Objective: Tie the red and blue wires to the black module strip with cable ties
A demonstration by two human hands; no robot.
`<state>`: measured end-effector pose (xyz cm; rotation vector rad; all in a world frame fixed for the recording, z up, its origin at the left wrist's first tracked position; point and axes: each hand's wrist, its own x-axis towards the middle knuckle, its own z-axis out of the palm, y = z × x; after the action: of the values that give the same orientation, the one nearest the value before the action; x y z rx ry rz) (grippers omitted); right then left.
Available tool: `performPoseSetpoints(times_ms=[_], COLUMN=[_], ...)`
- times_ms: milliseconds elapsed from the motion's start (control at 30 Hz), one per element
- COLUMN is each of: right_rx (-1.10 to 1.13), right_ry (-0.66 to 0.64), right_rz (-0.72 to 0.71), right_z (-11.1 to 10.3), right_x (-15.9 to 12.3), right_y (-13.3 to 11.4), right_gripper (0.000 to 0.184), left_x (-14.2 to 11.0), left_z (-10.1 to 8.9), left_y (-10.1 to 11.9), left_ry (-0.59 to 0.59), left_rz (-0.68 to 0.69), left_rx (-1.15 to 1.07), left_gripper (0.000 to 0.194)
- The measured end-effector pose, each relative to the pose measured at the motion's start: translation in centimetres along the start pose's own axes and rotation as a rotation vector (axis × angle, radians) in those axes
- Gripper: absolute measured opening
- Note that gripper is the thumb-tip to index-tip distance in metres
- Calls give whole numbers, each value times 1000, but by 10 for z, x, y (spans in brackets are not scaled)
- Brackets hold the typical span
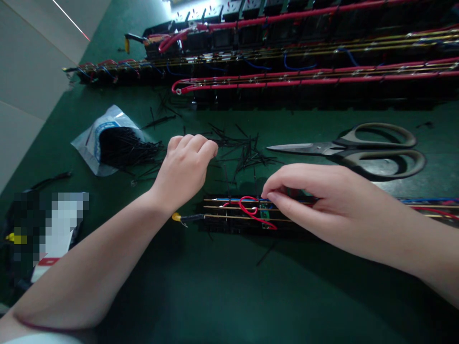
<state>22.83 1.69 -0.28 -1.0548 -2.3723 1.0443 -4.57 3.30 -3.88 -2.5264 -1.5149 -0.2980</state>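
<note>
My left hand is over the cable ties with its fingers curled down; whatever they hold is hidden beneath them. Thumb and forefinger of my right hand are pinched together at the upper edge of a black strip assembly. What lies in that pinch is too small to make out. Brass-coloured rods, a blue wire, a looped red wire and a small green circuit board run along or sit on this strip. Thin black cable ties lie scattered between and beyond my hands.
Scissors lie beyond my right hand, blades pointing left. An opened plastic bag spills cable ties at the left. Longer wired assemblies cross the back of the green table. Black cables and a white item lie at the left edge.
</note>
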Motion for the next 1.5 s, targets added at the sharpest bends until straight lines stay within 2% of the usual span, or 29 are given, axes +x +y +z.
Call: performPoseSetpoints(times_ms=[133,267,367,533,633,700,833,933,1000,1033,1100,1167,1233,1300,1500], right_rx=[2,1,3,-3,-7,-14,3,20,27,29,32,32,39,61,96], right_ry=[6,-24,-41,-40,-38,-32,-8,-15,-23,-28,-27,-27,-16,-5,30], right_rz=[-2,24,16,18,10,2,-30,-10,2,6,2,13,20,5,-114], right_z=[0,-2,-3,-2,-2,-1,0,0,0,-1,-1,-1,-1,-1,2], right_x=[1,1,0,-1,0,0,-1,-2,-2,-2,-1,-1,0,0,-1], right_y=[0,-4,-5,-4,-4,-3,1,2,0,0,-2,-3,-4,-3,2], right_gripper=[26,26,28,28,28,28,26,26,26,26,27,29,31,30,20], left_x=[-2,-3,-2,-1,-1,-1,0,1,-1,-2,-5,-9,-13,-16,-20], left_z=[-2,-7,-9,-8,-8,-8,-6,-9,-18,-25,-41,-55,-61,-60,-47], left_y=[3,8,8,5,6,6,-1,-2,6,12,27,42,53,59,63], left_ry=[77,144,117,42,73,141,386,633,713,678,497,278,132,80,63], left_rz=[55,244,348,359,297,185,-142,-238,-261,-274,-299,-309,-265,-227,-191], left_rx=[-29,-178,-297,-375,-394,-427,-500,-542,-561,-549,-580,-709,-819,-848,-856], left_gripper=[23,24,22,26,22,18,8,9,8,10,8,8,11,14,16])
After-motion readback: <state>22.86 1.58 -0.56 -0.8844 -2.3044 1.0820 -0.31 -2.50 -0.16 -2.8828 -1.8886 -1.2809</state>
